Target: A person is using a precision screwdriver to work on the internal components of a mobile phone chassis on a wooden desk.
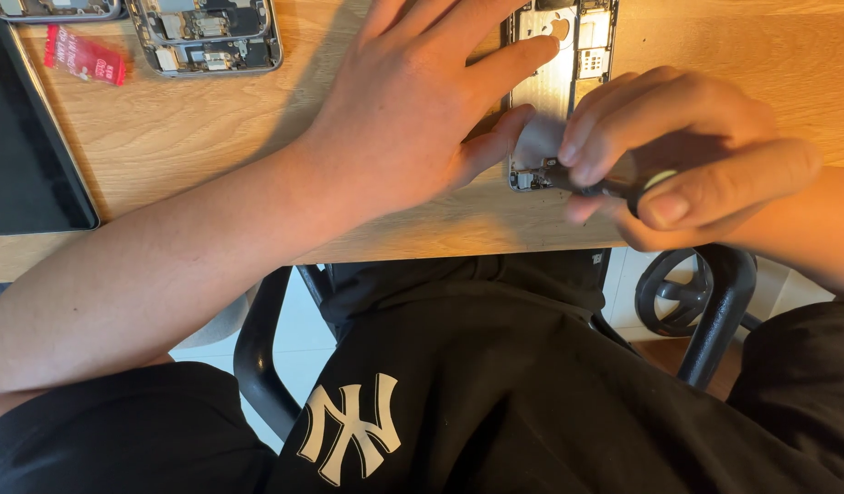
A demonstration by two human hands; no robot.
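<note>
Left hand (413,110): laid flat, fingers spread, on the wooden table (202,155); nothing grasped. Thumb and index rest on the left edge of the opened phone chassis (557,82), which is pinned down by them.
Right hand (687,155): clenched round a dark screwdriver (614,186); handle end w/ pale cap is seen by the thumb, tip is aimed left at the chassis's lower end.
Opened phone chassis: lies face-up near the table's front edge, centre-right of view, betw. the two hands. Bare metal inner plate and small parts visible; lower part is blurred and partly hidden by the right-hand fingers, so contact of tip w/ a screw can't be told.
Second chassis (207,35): further back, upper left, also opened, internals exposed; well apart from both hands.
Third chassis (51,9): only its lower edge is seen at the top-left corner.
Red packet (83,57): small, flat, lies just left of the second chassis.
Dark tablet-like slab (24,137): lies at the far left of the table, tilted, screen off.
Below table: black clothing w/ white emblem, a black chair frame (257,357) and a castor wheel (678,293) over pale floor.
</note>
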